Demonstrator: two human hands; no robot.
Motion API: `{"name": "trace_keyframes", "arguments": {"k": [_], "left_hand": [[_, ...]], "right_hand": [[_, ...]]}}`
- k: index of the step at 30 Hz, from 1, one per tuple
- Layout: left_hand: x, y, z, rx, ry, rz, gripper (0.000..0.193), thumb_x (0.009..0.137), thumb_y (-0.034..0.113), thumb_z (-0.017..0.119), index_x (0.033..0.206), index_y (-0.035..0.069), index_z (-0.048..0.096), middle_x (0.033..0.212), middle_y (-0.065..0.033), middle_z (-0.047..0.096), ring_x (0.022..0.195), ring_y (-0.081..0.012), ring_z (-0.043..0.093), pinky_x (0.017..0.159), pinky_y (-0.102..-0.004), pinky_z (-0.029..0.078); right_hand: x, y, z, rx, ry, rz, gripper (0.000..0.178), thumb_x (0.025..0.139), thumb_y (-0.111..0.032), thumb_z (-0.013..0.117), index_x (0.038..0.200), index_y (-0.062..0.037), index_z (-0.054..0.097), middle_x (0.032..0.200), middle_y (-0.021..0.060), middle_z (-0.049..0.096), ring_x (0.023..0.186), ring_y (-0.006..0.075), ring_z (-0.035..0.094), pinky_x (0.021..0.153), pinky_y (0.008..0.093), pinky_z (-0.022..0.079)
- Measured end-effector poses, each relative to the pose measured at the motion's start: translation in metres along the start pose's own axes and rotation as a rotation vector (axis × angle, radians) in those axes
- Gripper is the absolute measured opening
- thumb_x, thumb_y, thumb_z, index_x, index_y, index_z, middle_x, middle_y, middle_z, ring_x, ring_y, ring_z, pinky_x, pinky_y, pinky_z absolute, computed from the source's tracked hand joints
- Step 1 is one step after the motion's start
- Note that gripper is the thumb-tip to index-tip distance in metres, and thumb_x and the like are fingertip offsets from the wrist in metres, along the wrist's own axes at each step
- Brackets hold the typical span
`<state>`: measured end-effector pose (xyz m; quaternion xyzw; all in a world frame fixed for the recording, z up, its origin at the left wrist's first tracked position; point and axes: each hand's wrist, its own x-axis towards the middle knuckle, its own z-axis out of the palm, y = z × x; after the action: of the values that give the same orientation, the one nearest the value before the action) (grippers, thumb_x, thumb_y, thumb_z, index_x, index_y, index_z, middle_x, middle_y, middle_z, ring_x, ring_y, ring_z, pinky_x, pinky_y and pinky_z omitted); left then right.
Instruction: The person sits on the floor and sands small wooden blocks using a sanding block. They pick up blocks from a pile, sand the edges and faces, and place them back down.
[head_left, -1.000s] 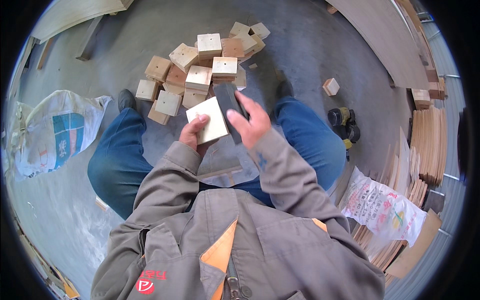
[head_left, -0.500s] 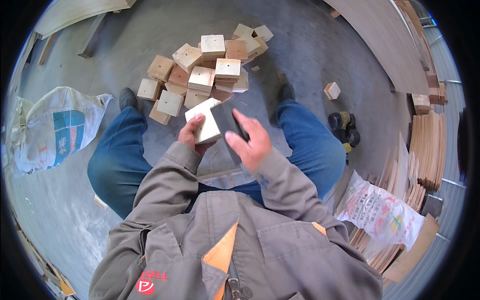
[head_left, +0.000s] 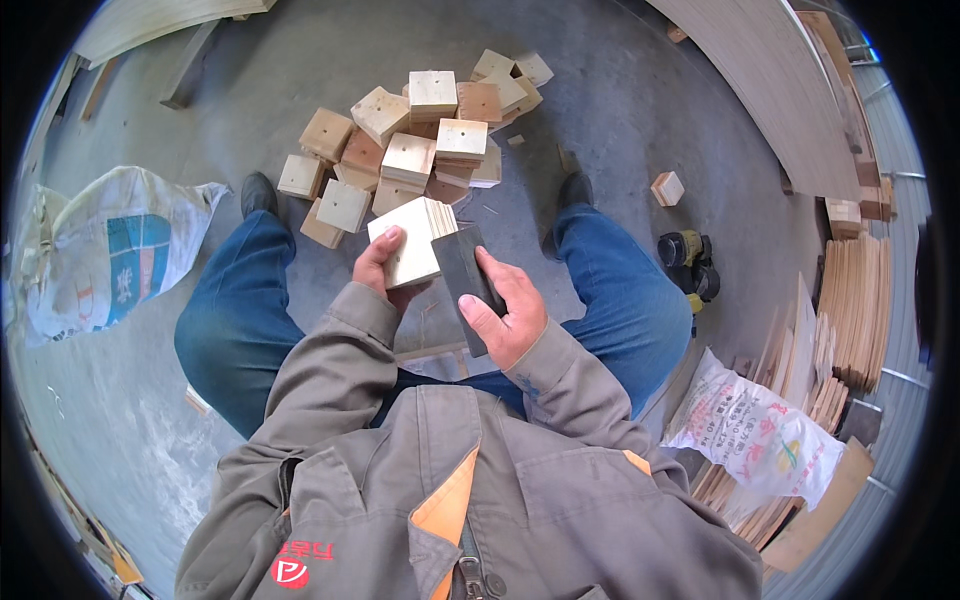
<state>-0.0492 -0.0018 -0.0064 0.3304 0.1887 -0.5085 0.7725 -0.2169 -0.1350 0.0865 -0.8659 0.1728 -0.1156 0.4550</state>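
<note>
My left hand (head_left: 381, 265) grips a stack of square wooden pieces (head_left: 408, 240), thumb on the pale top face and fingers underneath. The layered edges of the stack show on its right side. In my right hand (head_left: 512, 310) is a dark grey, flat rectangular sanding block (head_left: 463, 270), thumb on one side and fingers on the other. Its upper end lies against or very close to the right edge of the stack; whether they touch I cannot tell. Just beyond my hands, a heap of square wooden blocks (head_left: 408, 158), several with a small hole in the middle, lies on the floor.
A white and blue woven sack (head_left: 125, 262) lies at the left. On the right are a yellow and black power tool (head_left: 682, 250), a single wooden block (head_left: 667, 189), a white sack (head_left: 755, 425) and stacked thin boards (head_left: 853, 305). Large sheets (head_left: 765, 90) lean at the far right.
My right hand has moved the sanding block down and slightly right along the stack's side, uncovering more of its layered edge. My left hand stays nearly in place with the stack.
</note>
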Motion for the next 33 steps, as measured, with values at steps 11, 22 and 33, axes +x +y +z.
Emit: {"name": "trace_keyframes", "arguments": {"k": [11, 22, 33], "left_hand": [[-0.021, -0.006, 0.021, 0.035, -0.17, -0.022, 0.071, 0.086, 0.043, 0.071, 0.147, 0.011, 0.05, 0.132, -0.0118, 0.065, 0.115, -0.0316, 0.066, 0.094, -0.0536, 0.054], [-0.014, 0.003, 0.008, -0.033, -0.084, -0.049, 0.07, 0.087, 0.049, 0.068, 0.146, 0.015, 0.051, 0.13, -0.0081, 0.067, 0.112, -0.0321, 0.066, 0.089, -0.0526, 0.052], [-0.016, 0.006, 0.005, -0.122, -0.228, -0.028, 0.074, 0.084, 0.044, 0.071, 0.147, 0.013, 0.05, 0.133, -0.0109, 0.065, 0.116, -0.0331, 0.066, 0.093, -0.0543, 0.054]], "right_hand": [[0.099, 0.055, -0.008, -0.065, 0.087, 0.163, 0.066, 0.093, -0.038, 0.068, 0.145, -0.0013, 0.053, 0.125, 0.0299, 0.062, 0.117, 0.0415, 0.06, 0.105, 0.0427, 0.046], [0.009, 0.014, -0.006, -0.065, 0.08, -0.01, 0.064, 0.09, -0.032, 0.072, 0.143, 0.0001, 0.055, 0.121, 0.0284, 0.063, 0.111, 0.0406, 0.062, 0.1, 0.0434, 0.049], [0.057, 0.03, -0.005, -0.063, 0.06, -0.01, 0.066, 0.09, -0.035, 0.072, 0.143, 0.0001, 0.055, 0.126, 0.0315, 0.06, 0.116, 0.043, 0.06, 0.104, 0.0449, 0.047]]}}
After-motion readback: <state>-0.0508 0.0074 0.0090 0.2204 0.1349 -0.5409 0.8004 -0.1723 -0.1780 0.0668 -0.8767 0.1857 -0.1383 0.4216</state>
